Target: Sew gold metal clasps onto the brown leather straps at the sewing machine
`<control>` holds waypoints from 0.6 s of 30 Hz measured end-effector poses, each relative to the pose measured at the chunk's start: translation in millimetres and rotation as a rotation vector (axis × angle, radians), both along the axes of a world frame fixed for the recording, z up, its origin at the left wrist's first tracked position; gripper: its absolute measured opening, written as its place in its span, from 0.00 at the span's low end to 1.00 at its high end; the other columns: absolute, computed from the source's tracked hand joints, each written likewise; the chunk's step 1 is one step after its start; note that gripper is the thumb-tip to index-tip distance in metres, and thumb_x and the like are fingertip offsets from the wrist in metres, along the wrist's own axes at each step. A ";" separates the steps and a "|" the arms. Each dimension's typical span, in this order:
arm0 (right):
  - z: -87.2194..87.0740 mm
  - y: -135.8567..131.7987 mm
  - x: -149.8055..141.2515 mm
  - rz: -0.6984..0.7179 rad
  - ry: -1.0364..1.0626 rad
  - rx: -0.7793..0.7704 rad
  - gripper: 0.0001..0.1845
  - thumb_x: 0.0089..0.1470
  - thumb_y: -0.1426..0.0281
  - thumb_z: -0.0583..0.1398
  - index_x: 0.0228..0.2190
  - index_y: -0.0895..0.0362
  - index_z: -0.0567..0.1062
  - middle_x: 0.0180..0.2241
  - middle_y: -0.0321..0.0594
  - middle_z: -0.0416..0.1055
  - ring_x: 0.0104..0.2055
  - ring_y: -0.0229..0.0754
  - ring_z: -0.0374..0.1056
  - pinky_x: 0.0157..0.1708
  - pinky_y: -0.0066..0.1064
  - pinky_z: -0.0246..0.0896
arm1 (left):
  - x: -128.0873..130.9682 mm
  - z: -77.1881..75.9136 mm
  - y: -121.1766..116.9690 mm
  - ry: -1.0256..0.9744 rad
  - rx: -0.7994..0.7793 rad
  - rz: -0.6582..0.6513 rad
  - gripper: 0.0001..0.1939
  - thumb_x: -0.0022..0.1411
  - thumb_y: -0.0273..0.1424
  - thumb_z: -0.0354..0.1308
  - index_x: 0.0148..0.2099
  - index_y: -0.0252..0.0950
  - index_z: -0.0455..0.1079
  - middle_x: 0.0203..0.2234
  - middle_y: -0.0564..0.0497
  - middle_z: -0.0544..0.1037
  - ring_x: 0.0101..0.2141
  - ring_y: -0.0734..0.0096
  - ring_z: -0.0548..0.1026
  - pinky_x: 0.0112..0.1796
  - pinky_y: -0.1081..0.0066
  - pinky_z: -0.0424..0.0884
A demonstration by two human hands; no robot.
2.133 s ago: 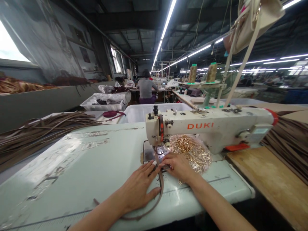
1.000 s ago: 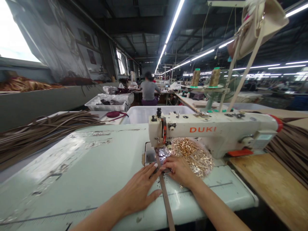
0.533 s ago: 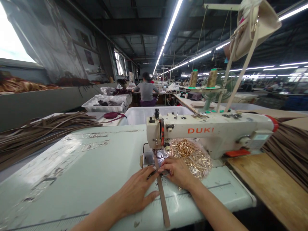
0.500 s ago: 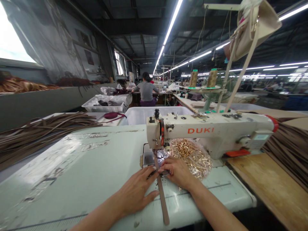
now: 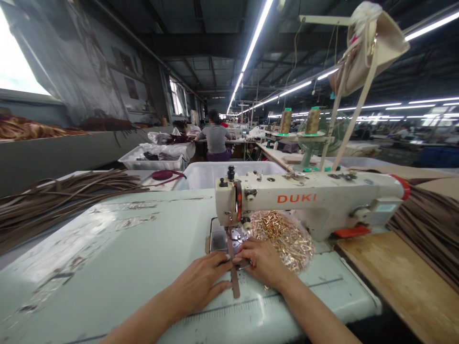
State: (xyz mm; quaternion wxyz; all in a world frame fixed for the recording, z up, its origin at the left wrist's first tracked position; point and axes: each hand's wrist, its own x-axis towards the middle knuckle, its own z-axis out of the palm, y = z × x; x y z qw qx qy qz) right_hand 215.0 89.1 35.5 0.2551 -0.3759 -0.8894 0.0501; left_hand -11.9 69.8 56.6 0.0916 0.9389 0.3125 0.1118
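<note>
Across the pale green table [image 5: 118, 253] stands a cream sewing machine [image 5: 308, 200], with a clear bag of gold hardware [image 5: 283, 234] tucked under its arm and heaps of brown straps [image 5: 60, 196] off to the left. Before the needle, the left hand [image 5: 197, 284] lies flat with fingers spread, its fingertips touching a narrow brown strap [image 5: 234, 279]. The right hand [image 5: 263, 260] presses, fingers together, on the strap's other side, the strap running between both hands under the presser foot.
</note>
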 end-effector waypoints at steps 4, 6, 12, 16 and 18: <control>0.8 -0.1 0.1 -0.001 -0.004 -0.011 0.06 0.57 0.68 0.59 0.34 0.48 0.78 0.35 0.30 0.75 0.38 0.39 0.67 0.38 0.28 0.57 | -1.7 -4.1 13.1 -0.083 -0.021 -0.052 0.19 0.68 0.37 0.51 0.60 0.46 0.62 0.48 0.50 0.72 0.48 0.65 0.70 0.51 0.64 0.67; 1.2 0.1 0.0 -0.004 -0.005 -0.016 0.06 0.58 0.68 0.59 0.33 0.50 0.77 0.35 0.31 0.75 0.38 0.39 0.67 0.39 0.28 0.58 | -2.0 -4.3 20.4 -0.125 -0.040 -0.070 0.18 0.68 0.37 0.51 0.58 0.47 0.64 0.47 0.50 0.73 0.47 0.65 0.71 0.49 0.65 0.68; 3.2 0.7 -1.8 -0.003 -0.005 -0.003 0.07 0.59 0.66 0.58 0.32 0.50 0.78 0.33 0.31 0.75 0.37 0.39 0.68 0.38 0.29 0.58 | -1.6 -2.1 39.8 -0.185 -0.059 -0.087 0.13 0.66 0.39 0.53 0.49 0.44 0.73 0.43 0.51 0.76 0.44 0.67 0.73 0.48 0.69 0.68; 4.2 0.2 -2.7 -0.007 -0.002 -0.004 0.07 0.58 0.68 0.59 0.32 0.50 0.78 0.33 0.33 0.75 0.37 0.39 0.68 0.38 0.28 0.59 | -3.2 -4.5 54.0 -0.242 -0.064 -0.087 0.13 0.65 0.40 0.54 0.46 0.42 0.75 0.40 0.52 0.77 0.42 0.70 0.74 0.46 0.73 0.69; 3.8 0.2 -2.9 -0.013 0.001 -0.010 0.07 0.58 0.68 0.59 0.33 0.51 0.78 0.33 0.33 0.75 0.37 0.39 0.68 0.38 0.28 0.59 | -3.6 -5.8 61.5 -0.267 -0.068 -0.089 0.13 0.66 0.39 0.53 0.45 0.41 0.75 0.40 0.52 0.77 0.42 0.71 0.74 0.46 0.74 0.69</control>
